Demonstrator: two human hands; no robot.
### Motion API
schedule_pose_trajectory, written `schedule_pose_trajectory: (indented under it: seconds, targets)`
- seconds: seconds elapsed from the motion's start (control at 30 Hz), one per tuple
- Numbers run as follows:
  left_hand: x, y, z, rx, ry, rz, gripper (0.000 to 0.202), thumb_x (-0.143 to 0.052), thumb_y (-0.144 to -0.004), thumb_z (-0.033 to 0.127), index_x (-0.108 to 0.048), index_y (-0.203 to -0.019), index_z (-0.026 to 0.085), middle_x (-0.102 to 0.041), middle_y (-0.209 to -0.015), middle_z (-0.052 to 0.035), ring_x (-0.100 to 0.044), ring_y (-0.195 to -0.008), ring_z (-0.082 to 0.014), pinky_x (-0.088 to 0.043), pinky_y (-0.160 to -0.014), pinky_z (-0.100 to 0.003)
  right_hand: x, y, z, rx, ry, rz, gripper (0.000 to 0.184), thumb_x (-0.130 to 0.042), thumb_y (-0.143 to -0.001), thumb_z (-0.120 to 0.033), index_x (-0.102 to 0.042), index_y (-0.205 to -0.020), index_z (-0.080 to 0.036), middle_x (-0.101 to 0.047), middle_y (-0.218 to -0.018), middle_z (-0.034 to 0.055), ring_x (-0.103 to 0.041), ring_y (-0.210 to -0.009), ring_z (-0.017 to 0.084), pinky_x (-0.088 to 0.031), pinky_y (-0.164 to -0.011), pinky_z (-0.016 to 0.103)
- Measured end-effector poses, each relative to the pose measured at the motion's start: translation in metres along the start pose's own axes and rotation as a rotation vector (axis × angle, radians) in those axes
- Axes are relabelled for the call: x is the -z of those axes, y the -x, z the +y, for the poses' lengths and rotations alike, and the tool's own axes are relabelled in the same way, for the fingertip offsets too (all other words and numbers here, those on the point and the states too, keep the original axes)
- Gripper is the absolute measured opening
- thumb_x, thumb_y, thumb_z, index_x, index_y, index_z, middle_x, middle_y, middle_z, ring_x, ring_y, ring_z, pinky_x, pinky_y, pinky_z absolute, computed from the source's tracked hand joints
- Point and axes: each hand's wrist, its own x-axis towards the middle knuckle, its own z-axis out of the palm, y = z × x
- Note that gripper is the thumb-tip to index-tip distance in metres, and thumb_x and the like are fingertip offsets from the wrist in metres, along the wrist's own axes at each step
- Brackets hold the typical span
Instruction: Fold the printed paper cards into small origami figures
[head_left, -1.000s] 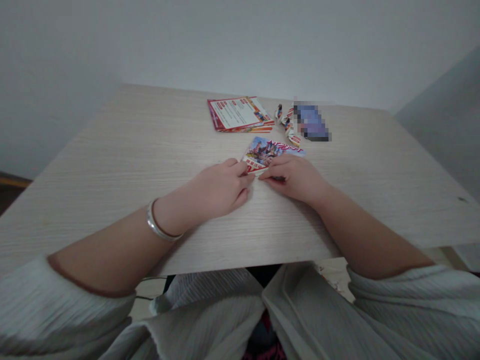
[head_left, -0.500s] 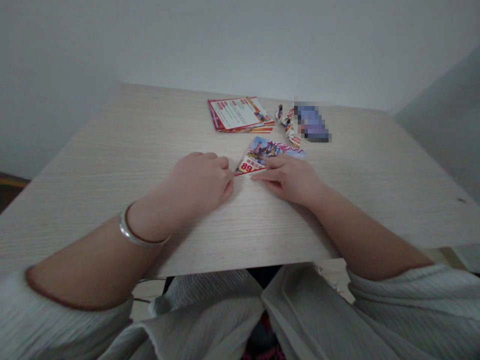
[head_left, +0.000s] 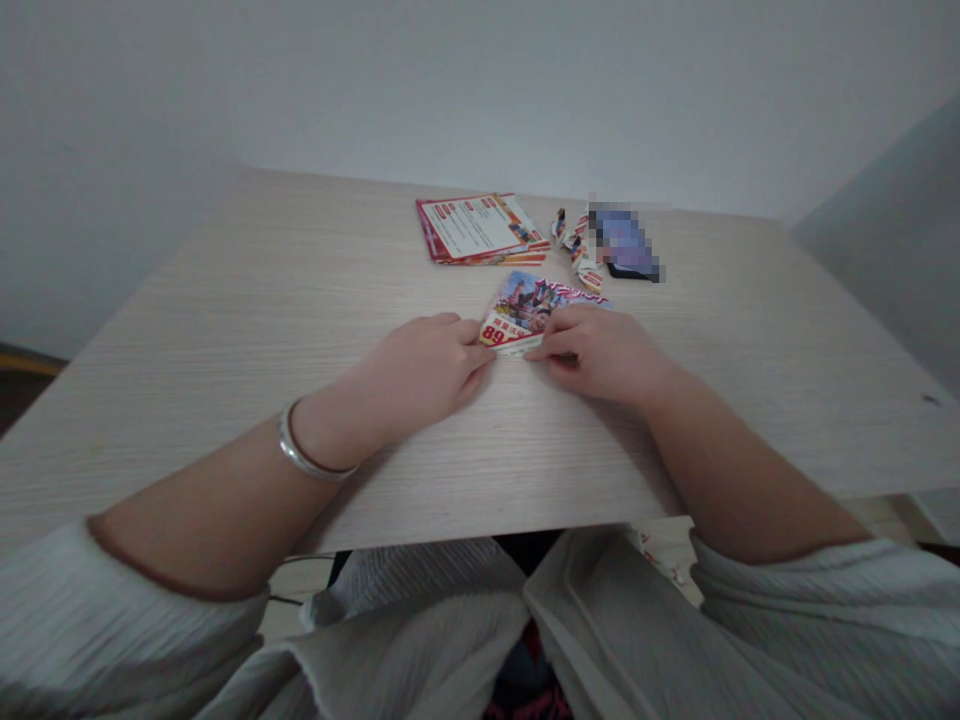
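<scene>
A colourful printed leaflet [head_left: 517, 300] lies on the table between my hands, with a large red number and a pale strip along its near edge. My left hand [head_left: 427, 370] is closed at the leaflet's near left corner, thumb and fingers pressed together there. On the near edge, further right, my right hand [head_left: 604, 350] pinches the paper and covers much of the leaflet's right side. A silver bangle [head_left: 296, 445] circles my left wrist.
Behind the leaflet lies a fanned stack of printed leaflets [head_left: 480, 225]. Crumpled or folded paper pieces [head_left: 577, 255] sit to its right, beside a dark flat device with a blurred screen [head_left: 630, 245]. The pale wood-grain table [head_left: 300, 250] meets a wall at the back.
My left hand has moved right and slightly towards me, onto the leaflet's corner. My right hand has slid a little to the right along the near edge.
</scene>
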Motion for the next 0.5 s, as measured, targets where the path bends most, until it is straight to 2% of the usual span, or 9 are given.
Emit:
schedule_pose_trajectory:
  seconds: [0.2,0.33,0.5]
  targets:
    - [0.008,0.002,0.001,0.062,-0.027,-0.051,0.037,-0.043,-0.107,0.026,-0.079,-0.106,0.018,-0.077,-0.103,-0.0110,-0.070,-0.091,-0.0271,-0.048,-0.080,-0.041,0.013,0.010,0.012,-0.046,-0.020,-0.065,0.026,-0.065,-0.091,-0.020,-0.087,-0.103,-0.025,-0.082,-0.116,0.0051,-0.074,-0.104,0.025,-0.053,-0.083,0.036]
    - [0.008,0.003,0.002,0.072,-0.044,-0.026,0.036,-0.045,-0.107,0.027,-0.079,-0.104,0.019,-0.077,-0.101,-0.0105,-0.069,-0.088,-0.0253,-0.046,-0.078,-0.040,0.016,0.016,0.024,-0.020,-0.025,-0.111,0.029,-0.065,-0.092,-0.019,-0.087,-0.109,-0.026,-0.082,-0.121,0.0065,-0.076,-0.108,0.027,-0.057,-0.089,0.039]
    - [0.005,0.003,0.004,0.035,-0.068,-0.003,0.041,-0.038,-0.111,0.031,-0.078,-0.117,0.022,-0.076,-0.104,-0.0110,-0.068,-0.088,-0.0260,-0.045,-0.077,-0.040,0.022,0.021,0.031,0.009,0.016,-0.143,0.031,-0.067,-0.091,-0.017,-0.087,-0.111,-0.029,-0.085,-0.112,0.0037,-0.076,-0.112,0.027,-0.059,-0.097,0.040]
